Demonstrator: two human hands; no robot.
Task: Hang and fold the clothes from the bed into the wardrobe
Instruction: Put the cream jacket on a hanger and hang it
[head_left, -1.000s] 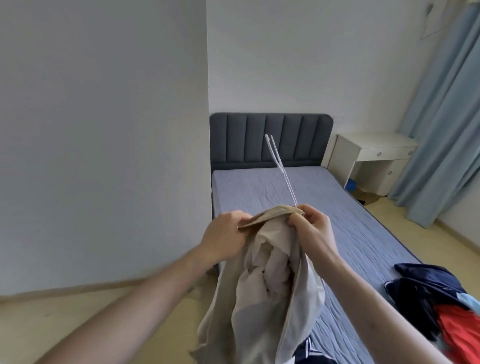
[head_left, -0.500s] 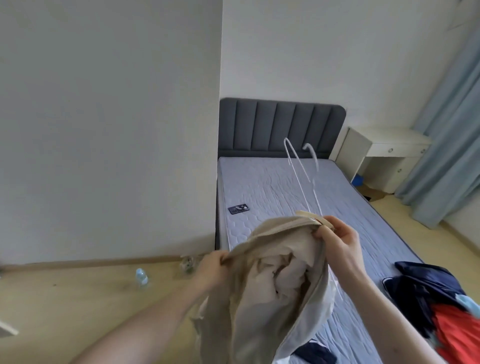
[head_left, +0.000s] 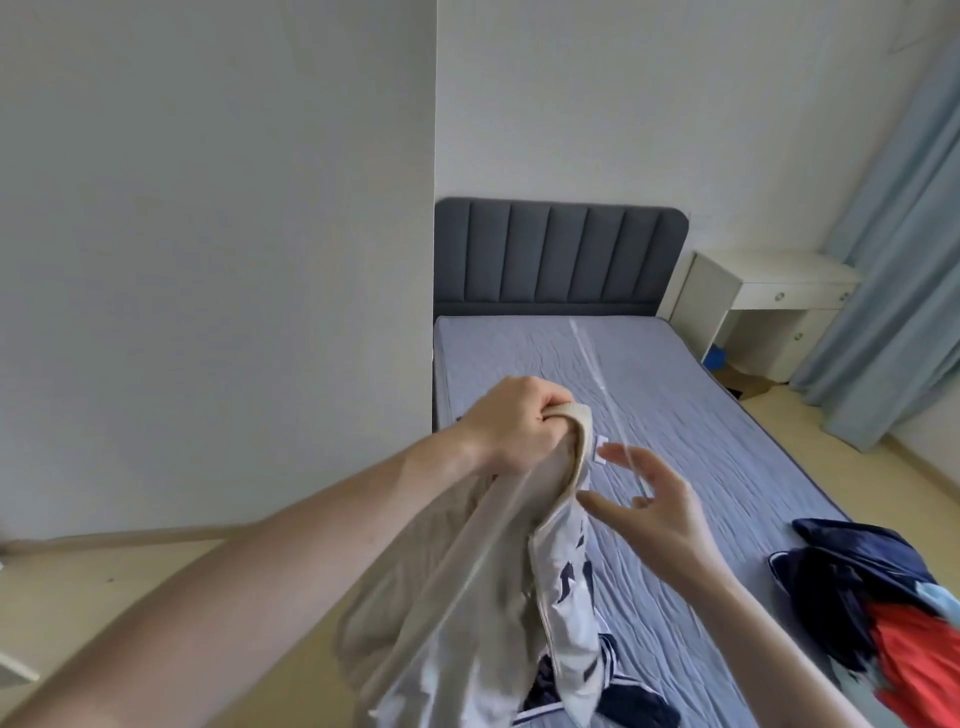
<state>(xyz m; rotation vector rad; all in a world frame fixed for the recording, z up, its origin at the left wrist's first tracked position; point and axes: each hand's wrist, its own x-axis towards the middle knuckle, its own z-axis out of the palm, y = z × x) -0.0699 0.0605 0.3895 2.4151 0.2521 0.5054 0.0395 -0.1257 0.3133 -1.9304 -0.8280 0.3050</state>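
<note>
My left hand (head_left: 519, 423) grips the bunched top edge of a beige garment (head_left: 467, 582), which hangs down in front of me over the near corner of the bed (head_left: 691, 415). My right hand (head_left: 652, 501) hovers just right of it with fingers spread and nothing gripped. A thin white hanger (head_left: 597, 374) shows only as a blurred streak running from the mattress to those fingers; contact cannot be judged. A white and navy garment (head_left: 571, 597) hangs behind the beige one. A pile of navy, red and light-blue clothes (head_left: 872, 603) lies on the bed's right edge. No wardrobe is in view.
A grey padded headboard (head_left: 561, 254) stands against the far wall. A white bedside desk (head_left: 769, 296) sits right of it, with blue curtains (head_left: 909, 234) beyond. A white wall (head_left: 208, 260) runs along the bed's left side, above wooden floor (head_left: 104, 582).
My right hand has let go of the beige garment's edge and opened. My left hand has risen and moved right, gathering the garment's top. The hanger has dropped lower and blurred.
</note>
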